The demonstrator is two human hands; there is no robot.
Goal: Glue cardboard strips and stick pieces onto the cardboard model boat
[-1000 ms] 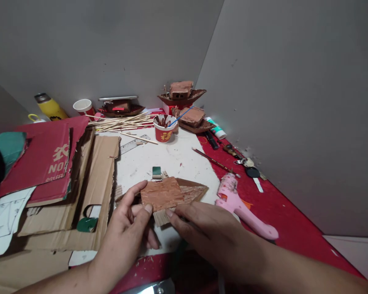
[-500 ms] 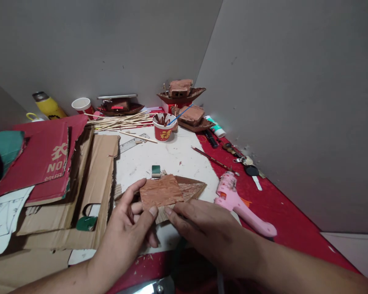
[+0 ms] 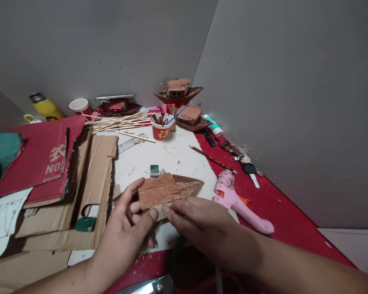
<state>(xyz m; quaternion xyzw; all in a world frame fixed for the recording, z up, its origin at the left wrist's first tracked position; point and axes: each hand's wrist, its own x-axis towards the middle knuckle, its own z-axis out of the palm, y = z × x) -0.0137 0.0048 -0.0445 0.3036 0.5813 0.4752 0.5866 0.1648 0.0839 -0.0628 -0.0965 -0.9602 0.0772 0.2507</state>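
Observation:
Between my hands is a model boat (image 3: 190, 188) of brown cardboard, its pointed end to the right. A reddish-brown painted roof piece (image 3: 158, 191) covers its middle, with a bare corrugated strip (image 3: 162, 213) along the near side. My left hand (image 3: 135, 216) grips the boat's left part, thumb on the strip and fingers around the far left edge and below. My right hand (image 3: 199, 220) presses its fingertips on the strip and the roof's near right corner. Part of the hull is hidden under my hands.
Cardboard sheets (image 3: 101, 163) pile up at left. A pink glue gun (image 3: 242, 208) lies at right, near a paintbrush (image 3: 211, 158) and keys (image 3: 250, 168). Behind stand a paint cup (image 3: 161, 131), thin sticks (image 3: 119, 122) and finished boats (image 3: 178, 96). A metal tool (image 3: 150, 286) shows at the front edge.
The view has shifted slightly, so everything sits a little further left. Both hands keep nearly the same hold on the boat.

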